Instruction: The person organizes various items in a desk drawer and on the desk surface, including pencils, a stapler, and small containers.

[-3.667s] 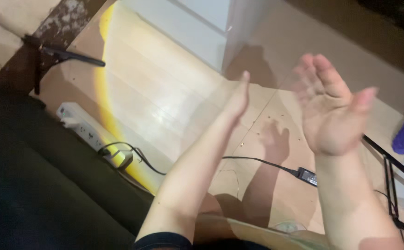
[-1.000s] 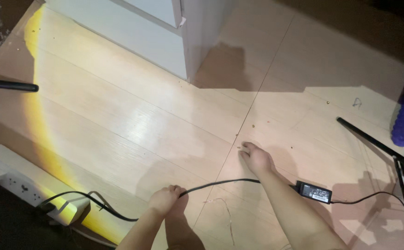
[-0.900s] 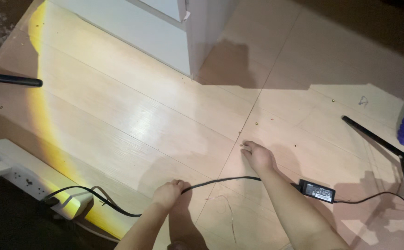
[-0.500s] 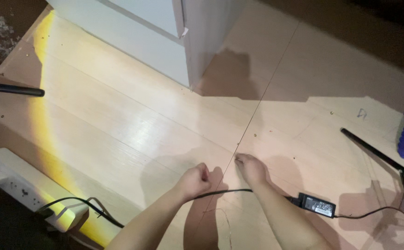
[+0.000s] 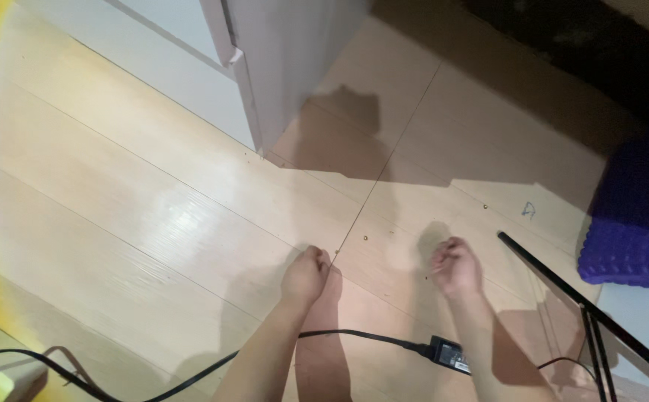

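Left hand (image 5: 306, 274) curled in a loose fist, right hand (image 5: 457, 266) curled too, both up off the floor (image 5: 138, 223), holding nothing that shows. Black cord (image 5: 354, 336) and its power brick (image 5: 451, 353) lying flat behind the wrists, not picked up yet.

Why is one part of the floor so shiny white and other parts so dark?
In the head view, a strong light glares off the pale wooden floor, leaving a washed-out patch at left; the white cabinet casts a dark shadow to its right; the left hand and right hand throw soft shadows on the boards; the top right corner is almost black, and the purple mat sits dim.
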